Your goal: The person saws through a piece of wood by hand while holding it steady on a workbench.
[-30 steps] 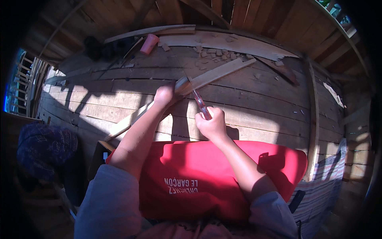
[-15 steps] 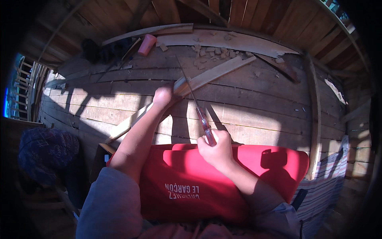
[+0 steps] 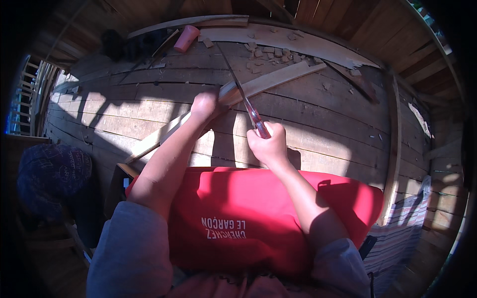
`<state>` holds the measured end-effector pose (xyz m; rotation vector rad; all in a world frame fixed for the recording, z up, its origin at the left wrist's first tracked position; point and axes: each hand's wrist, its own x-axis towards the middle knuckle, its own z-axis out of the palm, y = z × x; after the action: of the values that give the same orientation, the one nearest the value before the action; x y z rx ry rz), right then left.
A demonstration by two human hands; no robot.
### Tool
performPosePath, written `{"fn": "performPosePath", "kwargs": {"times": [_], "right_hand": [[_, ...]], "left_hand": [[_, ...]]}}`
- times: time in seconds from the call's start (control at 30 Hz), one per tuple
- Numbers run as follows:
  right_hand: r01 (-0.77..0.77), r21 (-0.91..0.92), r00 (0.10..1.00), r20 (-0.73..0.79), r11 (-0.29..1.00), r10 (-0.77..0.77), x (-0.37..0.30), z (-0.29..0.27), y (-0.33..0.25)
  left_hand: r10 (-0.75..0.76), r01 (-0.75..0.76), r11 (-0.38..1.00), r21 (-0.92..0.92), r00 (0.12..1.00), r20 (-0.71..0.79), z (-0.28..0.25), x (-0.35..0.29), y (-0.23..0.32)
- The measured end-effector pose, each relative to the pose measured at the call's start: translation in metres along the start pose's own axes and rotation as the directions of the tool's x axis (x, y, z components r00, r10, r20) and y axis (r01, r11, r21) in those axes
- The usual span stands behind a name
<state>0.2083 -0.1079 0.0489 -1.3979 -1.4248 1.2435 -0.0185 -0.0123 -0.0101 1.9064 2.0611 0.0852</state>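
Note:
My right hand (image 3: 268, 144) is wrapped round the reddish-brown handle of a handsaw (image 3: 231, 70), whose long thin blade points away from me. The blade crosses a pale wooden plank (image 3: 280, 78) just right of my left hand (image 3: 204, 106). That left hand is closed in a fist on the plank, pressing it down; its fingertips are hidden. The plank lies slantwise, from near left to far right. How deep the blade sits in the wood, I cannot tell.
Small wood offcuts (image 3: 268, 50) lie scattered beyond the plank, near a pink cup (image 3: 187, 38) and a long board (image 3: 223, 34). Red cloth (image 3: 258, 198) covers my lap. A person in a dark patterned garment (image 3: 54, 171) is at the left; striped cloth (image 3: 397, 238) lies at the right.
My right hand has pushed the saw forward, away from me, along its line across the plank. My left hand stays on the plank. The whole view has shifted slightly.

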Motion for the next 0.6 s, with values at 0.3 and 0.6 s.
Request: {"fn": "performPosePath", "kwargs": {"times": [0.3,0.6], "right_hand": [[0.024,-0.085,0.999,0.042,0.996,-0.021,-0.048,-0.010,-0.018],[0.091,-0.115,0.993,0.085,0.989,-0.081,-0.058,-0.020,-0.028]], "left_hand": [[-0.014,0.014,1.000,-0.005,1.000,-0.027,0.002,-0.003,-0.017],[-0.002,0.000,1.000,-0.027,0.997,-0.079,0.001,-0.002,-0.020]]}}
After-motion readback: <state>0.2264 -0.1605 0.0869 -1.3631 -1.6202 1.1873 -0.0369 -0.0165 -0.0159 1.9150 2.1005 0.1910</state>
